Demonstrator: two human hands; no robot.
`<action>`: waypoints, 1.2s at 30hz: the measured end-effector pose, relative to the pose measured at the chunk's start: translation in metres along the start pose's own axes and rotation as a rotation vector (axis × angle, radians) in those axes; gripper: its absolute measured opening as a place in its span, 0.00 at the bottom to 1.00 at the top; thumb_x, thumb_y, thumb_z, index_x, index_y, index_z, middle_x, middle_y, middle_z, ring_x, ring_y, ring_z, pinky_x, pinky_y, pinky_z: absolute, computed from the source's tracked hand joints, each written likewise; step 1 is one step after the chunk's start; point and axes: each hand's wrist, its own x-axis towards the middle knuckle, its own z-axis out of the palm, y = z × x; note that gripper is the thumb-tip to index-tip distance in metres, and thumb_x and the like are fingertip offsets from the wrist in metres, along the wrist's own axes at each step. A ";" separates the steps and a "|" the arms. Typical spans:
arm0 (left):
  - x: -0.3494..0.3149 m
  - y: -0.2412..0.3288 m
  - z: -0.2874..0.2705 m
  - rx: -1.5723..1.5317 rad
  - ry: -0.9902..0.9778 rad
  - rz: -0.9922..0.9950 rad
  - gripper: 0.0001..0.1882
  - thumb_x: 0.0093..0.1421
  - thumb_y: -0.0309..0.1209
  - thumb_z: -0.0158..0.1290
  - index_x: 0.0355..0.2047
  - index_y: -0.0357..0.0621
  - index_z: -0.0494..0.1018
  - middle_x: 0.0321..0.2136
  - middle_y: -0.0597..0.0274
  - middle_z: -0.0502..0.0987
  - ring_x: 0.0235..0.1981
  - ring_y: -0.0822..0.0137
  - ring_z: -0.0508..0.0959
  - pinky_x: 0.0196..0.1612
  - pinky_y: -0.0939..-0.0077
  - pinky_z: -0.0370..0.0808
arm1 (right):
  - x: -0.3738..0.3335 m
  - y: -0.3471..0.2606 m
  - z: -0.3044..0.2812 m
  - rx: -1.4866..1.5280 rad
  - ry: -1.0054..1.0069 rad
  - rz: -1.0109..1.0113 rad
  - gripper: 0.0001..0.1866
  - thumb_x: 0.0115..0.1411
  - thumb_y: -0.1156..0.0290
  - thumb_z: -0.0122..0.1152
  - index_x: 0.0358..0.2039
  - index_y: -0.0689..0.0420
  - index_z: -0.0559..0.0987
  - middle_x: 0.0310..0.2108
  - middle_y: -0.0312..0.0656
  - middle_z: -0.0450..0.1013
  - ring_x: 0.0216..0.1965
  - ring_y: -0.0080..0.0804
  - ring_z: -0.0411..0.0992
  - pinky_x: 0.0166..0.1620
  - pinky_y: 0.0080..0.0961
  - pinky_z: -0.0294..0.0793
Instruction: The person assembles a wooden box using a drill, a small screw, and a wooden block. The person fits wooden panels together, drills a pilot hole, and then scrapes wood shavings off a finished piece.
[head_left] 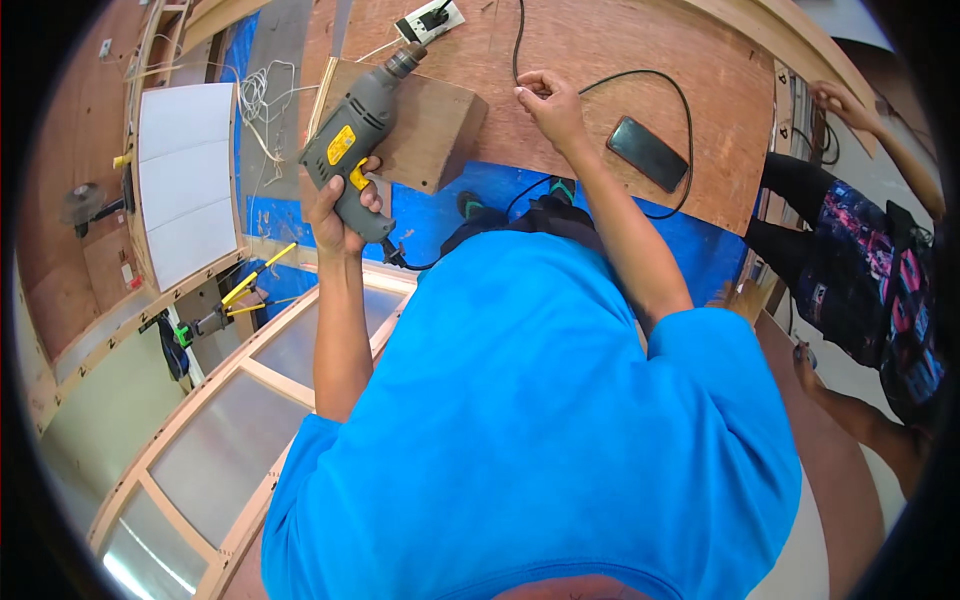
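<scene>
visibly, the left hand [338,228] gripped the grey drill [368,108] by its handle, fingers wrapped firmly around it, close by the yellow trigger [358,176]. the drill slanted in front of a wooden block [430,130] at the brown tabletop [600,35], its chuck [405,60] near a white socket strip [418,30]. the right hand [553,105] was loosely curled at the black cord [689,120], thumb and forefinger close together; whether they pinched it could not be told. that cord looped around a dark phone [648,153] and over the table's near edge. a co-worker [860,265] stood to the right.
</scene>
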 end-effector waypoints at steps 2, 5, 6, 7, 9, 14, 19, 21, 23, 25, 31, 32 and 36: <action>-0.001 0.001 -0.001 0.024 -0.012 -0.008 0.34 0.65 0.35 0.56 0.66 0.31 0.59 0.53 0.37 0.73 0.29 0.67 0.75 0.34 0.70 0.79 | 0.001 -0.009 -0.005 0.097 -0.197 0.323 0.17 0.62 0.63 0.68 0.48 0.59 0.84 0.39 0.38 0.80 0.38 0.27 0.77 0.43 0.26 0.78; -0.006 -0.003 0.001 0.027 -0.009 0.001 0.34 0.65 0.35 0.56 0.66 0.30 0.58 0.53 0.37 0.73 0.29 0.67 0.75 0.34 0.70 0.79 | 0.004 -0.037 0.007 0.047 -0.323 -0.095 0.18 0.64 0.63 0.67 0.51 0.57 0.84 0.42 0.36 0.77 0.42 0.26 0.73 0.48 0.25 0.74; -0.007 -0.004 0.000 -0.073 0.042 -0.025 0.36 0.64 0.34 0.57 0.67 0.32 0.57 0.52 0.36 0.74 0.29 0.65 0.76 0.33 0.68 0.80 | 0.006 -0.041 0.012 0.061 -0.309 -0.086 0.18 0.64 0.63 0.67 0.51 0.57 0.84 0.42 0.36 0.77 0.42 0.26 0.73 0.48 0.25 0.74; -0.004 -0.003 0.001 -0.166 0.091 -0.053 0.37 0.62 0.32 0.58 0.68 0.35 0.56 0.50 0.34 0.76 0.29 0.62 0.77 0.32 0.67 0.81 | 0.016 -0.040 0.017 0.079 -0.432 -0.069 0.20 0.64 0.61 0.67 0.54 0.56 0.83 0.44 0.36 0.76 0.45 0.27 0.72 0.51 0.26 0.71; -0.002 -0.001 0.003 -0.128 0.052 -0.061 0.36 0.63 0.33 0.58 0.67 0.34 0.56 0.51 0.35 0.75 0.30 0.63 0.77 0.33 0.68 0.80 | 0.028 -0.034 0.023 0.114 -0.544 -0.059 0.22 0.64 0.60 0.67 0.56 0.54 0.82 0.46 0.36 0.75 0.49 0.29 0.70 0.55 0.27 0.69; -0.002 0.001 0.003 -0.088 0.017 -0.059 0.36 0.64 0.33 0.57 0.67 0.32 0.56 0.52 0.37 0.74 0.30 0.65 0.76 0.34 0.69 0.80 | 0.034 -0.024 0.030 0.135 -0.661 -0.157 0.20 0.65 0.60 0.67 0.54 0.54 0.83 0.43 0.36 0.75 0.48 0.27 0.70 0.54 0.27 0.68; -0.003 0.000 0.008 -0.040 0.009 -0.035 0.36 0.64 0.33 0.58 0.67 0.31 0.56 0.52 0.41 0.73 0.30 0.66 0.76 0.34 0.70 0.79 | 0.039 -0.018 0.034 0.189 -0.637 -0.134 0.18 0.63 0.60 0.69 0.51 0.54 0.85 0.40 0.38 0.78 0.47 0.28 0.73 0.53 0.29 0.71; -0.002 0.000 0.010 -0.027 0.011 -0.034 0.36 0.63 0.33 0.58 0.66 0.30 0.56 0.51 0.41 0.73 0.30 0.66 0.76 0.34 0.70 0.79 | 0.039 -0.018 0.035 0.236 -0.627 -0.102 0.19 0.60 0.60 0.72 0.49 0.55 0.86 0.41 0.40 0.80 0.48 0.30 0.76 0.55 0.31 0.72; -0.002 0.000 0.013 -0.018 0.012 -0.030 0.36 0.63 0.34 0.58 0.66 0.30 0.56 0.51 0.41 0.74 0.30 0.66 0.76 0.34 0.69 0.79 | 0.039 -0.017 0.034 0.214 -0.613 -0.144 0.19 0.60 0.60 0.73 0.48 0.55 0.86 0.40 0.39 0.80 0.48 0.30 0.75 0.55 0.30 0.72; -0.001 -0.001 0.018 -0.005 0.015 -0.025 0.35 0.65 0.32 0.57 0.67 0.34 0.55 0.50 0.43 0.71 0.30 0.68 0.77 0.33 0.72 0.80 | 0.038 -0.016 0.034 0.206 -0.574 -0.182 0.17 0.60 0.60 0.73 0.47 0.55 0.87 0.39 0.38 0.79 0.47 0.29 0.74 0.54 0.29 0.71; -0.004 -0.001 0.015 0.035 0.055 -0.019 0.36 0.63 0.34 0.58 0.66 0.30 0.57 0.52 0.40 0.75 0.31 0.65 0.78 0.35 0.68 0.80 | 0.035 -0.019 0.036 0.229 -0.568 -0.164 0.17 0.60 0.60 0.73 0.46 0.54 0.87 0.37 0.37 0.78 0.46 0.29 0.74 0.52 0.29 0.70; -0.005 -0.002 0.013 0.029 0.058 -0.018 0.36 0.63 0.34 0.58 0.66 0.30 0.57 0.52 0.40 0.75 0.31 0.65 0.78 0.35 0.68 0.80 | 0.035 -0.020 0.037 0.226 -0.568 -0.156 0.17 0.60 0.59 0.73 0.46 0.53 0.87 0.37 0.37 0.78 0.45 0.29 0.73 0.52 0.29 0.70; -0.006 -0.006 0.019 0.068 0.123 0.005 0.36 0.63 0.34 0.57 0.67 0.32 0.57 0.53 0.39 0.74 0.32 0.65 0.79 0.36 0.68 0.81 | 0.038 -0.020 0.037 0.217 -0.614 -0.161 0.16 0.62 0.65 0.69 0.47 0.59 0.86 0.40 0.35 0.78 0.47 0.27 0.72 0.54 0.26 0.69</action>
